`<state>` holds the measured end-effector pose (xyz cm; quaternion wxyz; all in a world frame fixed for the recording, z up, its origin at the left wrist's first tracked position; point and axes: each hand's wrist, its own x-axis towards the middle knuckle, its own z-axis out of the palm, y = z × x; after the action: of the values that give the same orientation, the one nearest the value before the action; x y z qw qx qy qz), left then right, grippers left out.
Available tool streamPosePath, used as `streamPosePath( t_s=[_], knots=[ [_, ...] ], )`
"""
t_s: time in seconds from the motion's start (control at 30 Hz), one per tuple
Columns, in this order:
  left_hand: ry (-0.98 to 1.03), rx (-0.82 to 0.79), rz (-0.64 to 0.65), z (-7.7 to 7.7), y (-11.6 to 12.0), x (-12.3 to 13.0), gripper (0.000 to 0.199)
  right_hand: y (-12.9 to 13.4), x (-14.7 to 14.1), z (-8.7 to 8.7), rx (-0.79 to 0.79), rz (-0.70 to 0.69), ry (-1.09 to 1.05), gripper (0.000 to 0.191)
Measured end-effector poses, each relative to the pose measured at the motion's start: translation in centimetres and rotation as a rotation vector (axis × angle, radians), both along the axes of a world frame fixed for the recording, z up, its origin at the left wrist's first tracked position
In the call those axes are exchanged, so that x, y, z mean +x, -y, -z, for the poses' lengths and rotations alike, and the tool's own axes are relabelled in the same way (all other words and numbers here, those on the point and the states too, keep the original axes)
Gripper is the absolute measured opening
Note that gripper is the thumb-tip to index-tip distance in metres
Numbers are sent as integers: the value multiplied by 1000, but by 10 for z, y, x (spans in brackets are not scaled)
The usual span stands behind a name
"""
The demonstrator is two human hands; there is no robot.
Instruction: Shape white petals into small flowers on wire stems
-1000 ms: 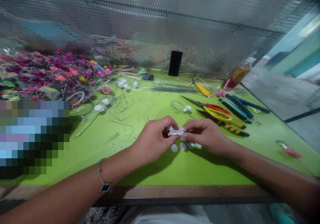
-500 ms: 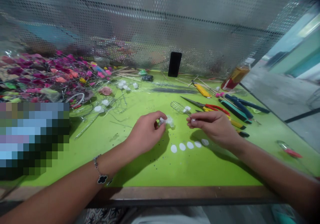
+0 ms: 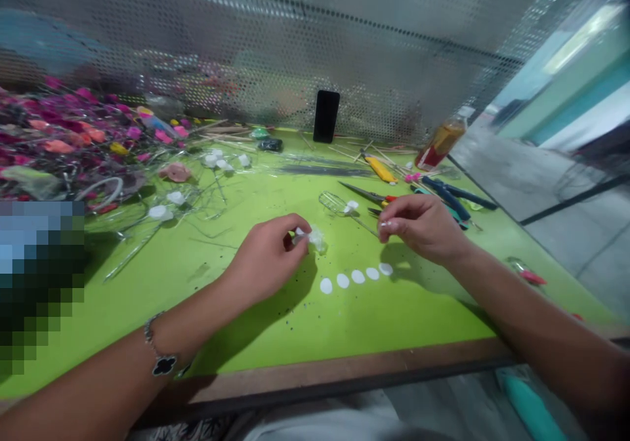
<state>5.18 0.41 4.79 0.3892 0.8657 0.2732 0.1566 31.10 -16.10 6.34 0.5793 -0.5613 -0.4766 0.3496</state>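
Note:
My left hand (image 3: 273,251) pinches a crumpled, translucent white piece of wrapped material (image 3: 315,237) between thumb and forefinger, just above the table. To the right, my right hand (image 3: 423,228) has its thumb and fingers pressed together. A tiny whitish spot shows at those fingertips, too small to name. Below and between the hands lie several flat white ovals (image 3: 358,276) in a slanting row. Behind them rests a looped wire piece (image 3: 335,203) with a white blob (image 3: 350,207) on it. Its thin stem runs toward my right fingertips; whether they touch is unclear.
Scissors (image 3: 361,193), a yellow cutter (image 3: 380,167) and dark-handled pliers (image 3: 445,195) lie by my right hand. A phone (image 3: 326,116) and a bottle (image 3: 443,140) stand at the back. Wires with white lumps (image 3: 160,212) and a pink flower pile (image 3: 73,126) fill the left.
The view has turned right, so the table things appear further left. My right hand has moved right, away from my left hand. My left hand keeps its pinch on the translucent white piece.

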Motion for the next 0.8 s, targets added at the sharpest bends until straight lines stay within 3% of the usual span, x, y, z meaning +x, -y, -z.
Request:
streamPosePath(
  t_s=[0.1, 0.23, 0.43, 0.57, 0.67, 0.8],
  knots=[
    [-2, 36, 4, 1, -1, -1, 25, 4, 4, -11, 0, -9, 65, 18],
    [-15, 42, 9, 0, -2, -2, 26, 19, 9, -22, -136, 44, 181, 28],
    [-26, 23, 18, -1, 0, 0, 27, 58, 15, -6, -381, 91, 618, 19],
    [-23, 20, 12, -2, 0, 1, 27, 74, 14, 9, -264, 56, 830, 8],
    [-27, 11, 5, -1, 0, 1, 27, 80, 12, 19, -122, 59, 857, 5],
    [-30, 13, 4, -2, 1, 1, 27, 84, 13, 27, -89, 100, 879, 9]
  ],
)
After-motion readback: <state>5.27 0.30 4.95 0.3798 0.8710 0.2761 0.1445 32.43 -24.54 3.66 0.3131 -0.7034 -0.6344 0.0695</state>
